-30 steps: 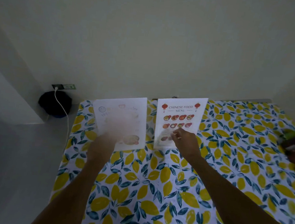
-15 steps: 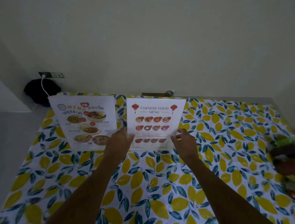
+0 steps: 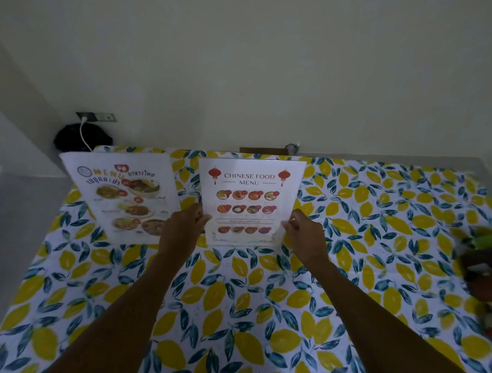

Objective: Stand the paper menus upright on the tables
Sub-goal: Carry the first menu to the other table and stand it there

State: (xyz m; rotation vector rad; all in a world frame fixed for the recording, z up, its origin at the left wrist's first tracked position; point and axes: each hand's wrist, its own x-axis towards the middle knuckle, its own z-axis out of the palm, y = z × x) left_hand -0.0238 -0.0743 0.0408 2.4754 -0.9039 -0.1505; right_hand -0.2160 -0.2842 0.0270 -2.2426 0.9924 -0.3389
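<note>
Both hands are gripping the white paper Chinese food menu (image 3: 249,201) upright.

Arms outstretched, the left hand (image 3: 182,230) and right hand (image 3: 304,239) are pinching its side edges with closed fingers above the lemon-print tablecloth (image 3: 256,321), beside the white paper Thai menu (image 3: 125,196).

Both hands (image 3: 243,233) forward, fingers pinched
</note>
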